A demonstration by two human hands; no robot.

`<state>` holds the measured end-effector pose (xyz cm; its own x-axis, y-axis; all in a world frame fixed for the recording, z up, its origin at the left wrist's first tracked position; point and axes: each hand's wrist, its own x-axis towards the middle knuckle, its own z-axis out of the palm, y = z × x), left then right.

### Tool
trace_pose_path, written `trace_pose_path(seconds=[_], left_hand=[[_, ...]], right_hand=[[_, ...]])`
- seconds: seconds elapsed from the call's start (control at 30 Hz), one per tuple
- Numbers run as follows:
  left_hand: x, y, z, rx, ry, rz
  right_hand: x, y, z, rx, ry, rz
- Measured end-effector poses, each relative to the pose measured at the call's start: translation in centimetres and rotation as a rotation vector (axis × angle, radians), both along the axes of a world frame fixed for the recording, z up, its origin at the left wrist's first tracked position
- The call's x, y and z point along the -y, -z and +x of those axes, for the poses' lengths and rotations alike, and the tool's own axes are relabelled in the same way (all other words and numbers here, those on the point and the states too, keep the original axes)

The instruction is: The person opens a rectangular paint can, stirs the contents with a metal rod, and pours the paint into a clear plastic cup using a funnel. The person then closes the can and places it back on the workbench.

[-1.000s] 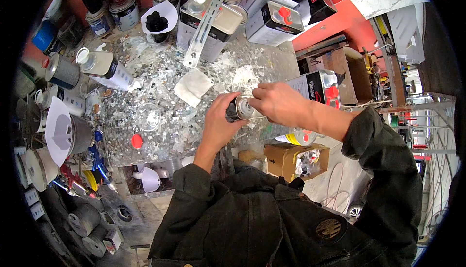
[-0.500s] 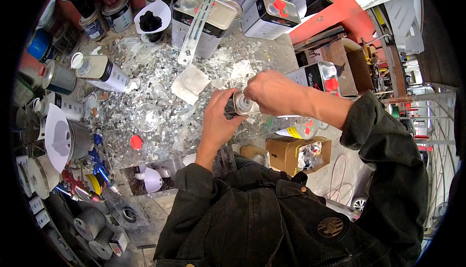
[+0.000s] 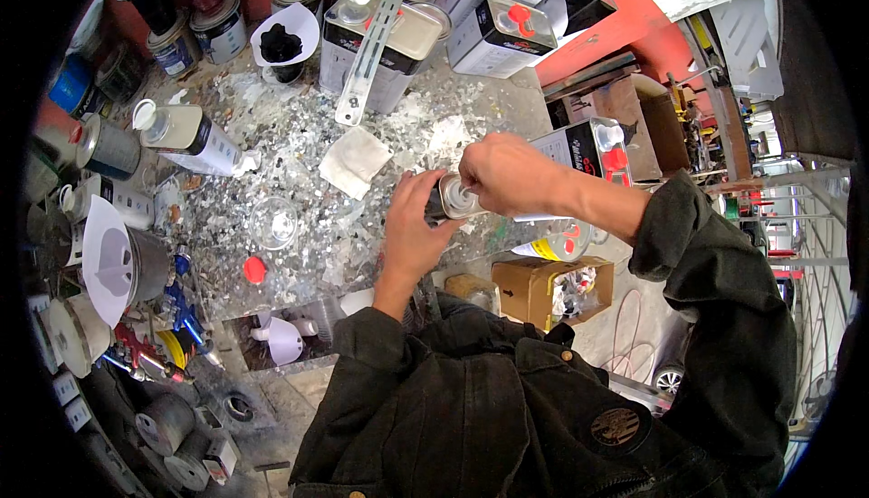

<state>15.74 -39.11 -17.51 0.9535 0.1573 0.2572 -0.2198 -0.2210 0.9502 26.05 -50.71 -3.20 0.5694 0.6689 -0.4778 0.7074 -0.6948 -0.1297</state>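
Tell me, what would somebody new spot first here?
Probably the red disc, bright on the speckled bench, front left. Then the small can near the front edge, held by the left grip, with the right grip at its top. Behind, a black blob sits in a white cone.

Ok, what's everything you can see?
bench: one, speckled grey, centre
small can: one, dark, pale top, centre
cloth: one, white, bench middle
cap: one, red, bench front
dish: one, clear, behind cap
large cans: several, white, black, back, sides
strip: one, silver, across large can
tins: several, mixed, back left
funnels: several, white, left, back
spray guns: several, blue, red, left
boxes: at least two, brown, right
jacket: one, dark, bottom
left hand: one, bare, around small can
right hand: one, bare, small can's top
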Motion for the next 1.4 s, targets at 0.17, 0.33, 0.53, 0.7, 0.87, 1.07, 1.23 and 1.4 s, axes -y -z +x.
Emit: trace_pose_path(seconds=[0.17,0.33,0.53,0.7,0.87,1.07,1.23,1.4], left_hand=[[0.7,0.0,-0.2,0.009,-0.018,0.006],[1.5,0.5,-0.4,0.03,-0.064,0.017],[2.6,0.9,-1.1,0.042,-0.111,0.031],[2.8,0.8,-1.3,0.037,-0.132,0.077],[0.9,-0.1,-0.5,0.094,0.084,0.102],[-0.7,-0.8,1.1,0.049,0.291,0.068],[-0.8,-0.7,0.9,0.02,0.263,0.067],[-0.5,-0.7,0.7,0.0,0.258,0.043]], right_hand=[[0.5,0.4,-0.2,-0.004,0.101,0.028],[0.4,0.2,-0.4,-0.05,0.226,0.039],[1.0,0.6,-0.9,-0.051,0.355,0.045],[2.0,0.9,-0.9,0.03,0.151,0.065],[2.5,-0.5,-1.9,0.125,0.011,0.02],[2.1,-1.1,-2.5,0.126,0.011,-0.01],[2.1,0.3,-2.5,0.116,0.136,0.081],[2.4,1.2,-2.2,0.023,0.31,0.11]])
